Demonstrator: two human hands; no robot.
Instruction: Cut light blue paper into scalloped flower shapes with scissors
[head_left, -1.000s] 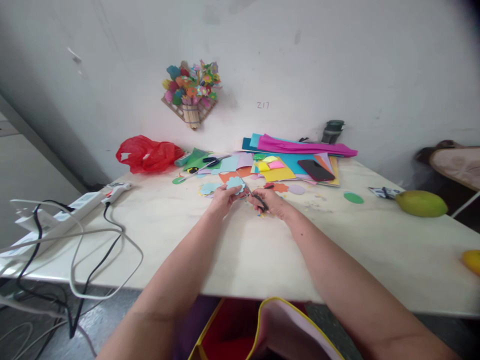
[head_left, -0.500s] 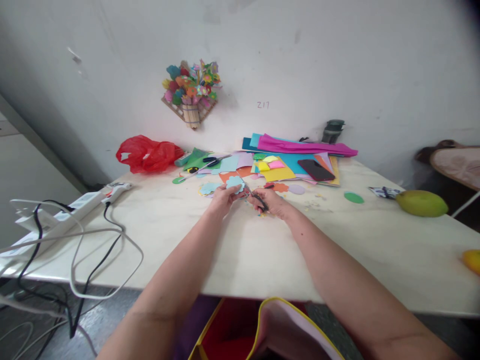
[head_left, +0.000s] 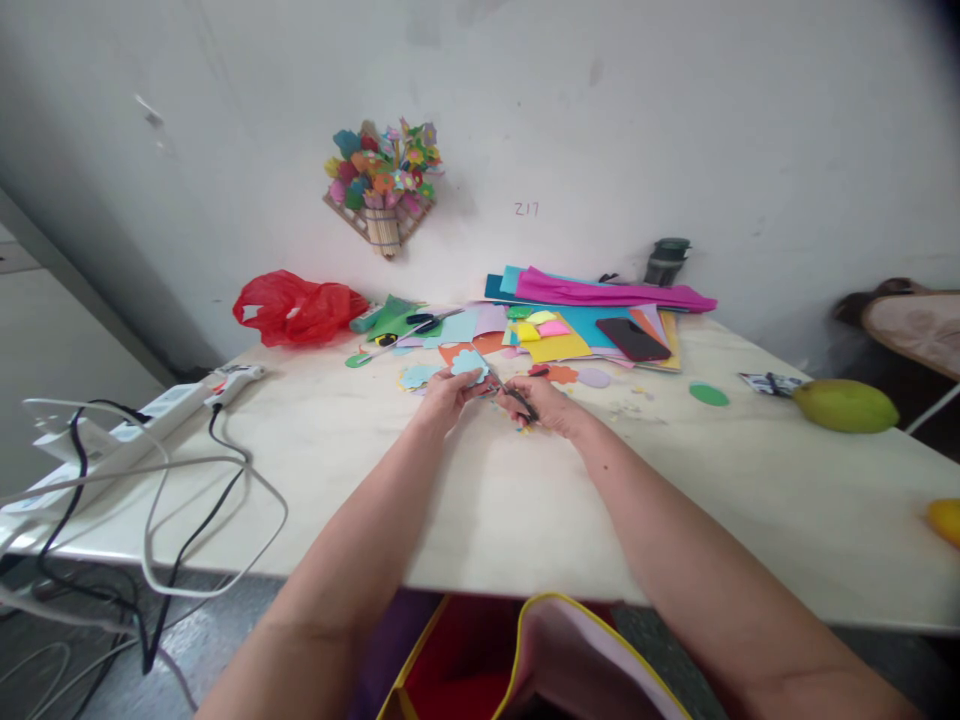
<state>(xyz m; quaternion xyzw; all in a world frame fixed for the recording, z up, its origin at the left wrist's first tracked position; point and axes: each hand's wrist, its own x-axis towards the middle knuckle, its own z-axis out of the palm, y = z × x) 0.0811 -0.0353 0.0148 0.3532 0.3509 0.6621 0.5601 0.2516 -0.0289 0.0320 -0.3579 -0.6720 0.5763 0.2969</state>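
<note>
Between the fingers of my left hand (head_left: 448, 396) is a light blue flower cutout (head_left: 468, 366) with a scalloped edge, held a little above the table. My right hand (head_left: 541, 404) grips dark-handled scissors (head_left: 520, 402), whose blades reach toward the cutout's right edge. Whether the blades touch it is too small to tell. Another light blue cutout (head_left: 420, 376) lies just left of my left hand. Beyond my right hand are an orange flower cutout (head_left: 562, 374) and a pale purple one (head_left: 594, 379). Small paper scraps lie around my right hand.
Coloured sheets (head_left: 570, 340) and a phone (head_left: 634, 339) lie at the back. A second pair of scissors (head_left: 424, 322) and a red plastic bag (head_left: 296, 308) are at the back left. Power strips (head_left: 161, 410) with loose cables occupy the left edge; a green mango (head_left: 844, 406) sits right.
Both hands stay almost in place, with the flower cutout and scissors still held. Only a very slight shift of the whole view shows.
</note>
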